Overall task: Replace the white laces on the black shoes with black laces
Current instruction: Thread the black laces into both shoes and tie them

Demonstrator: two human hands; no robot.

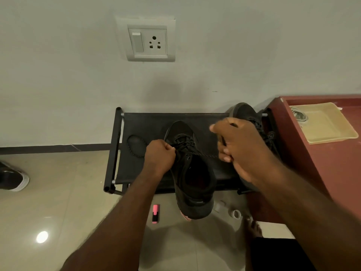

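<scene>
Work on the black shoe (181,130) on the rack (140,122), toe toward 12 o'clock. With the left grip (159,155) pinching the black lace (207,154) at the eyelets (188,158) and the right grip (242,147) closed around its end at 3 o'clock, pull evenly, without twisting it.

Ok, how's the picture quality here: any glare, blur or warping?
Head view: dim, flat light; one bright glare spot on the floor tiles; the right hand is smeared by motion, the left hand sharper; the black lace barely separates from the black shoe; wide-angle bending at the edges.
</scene>
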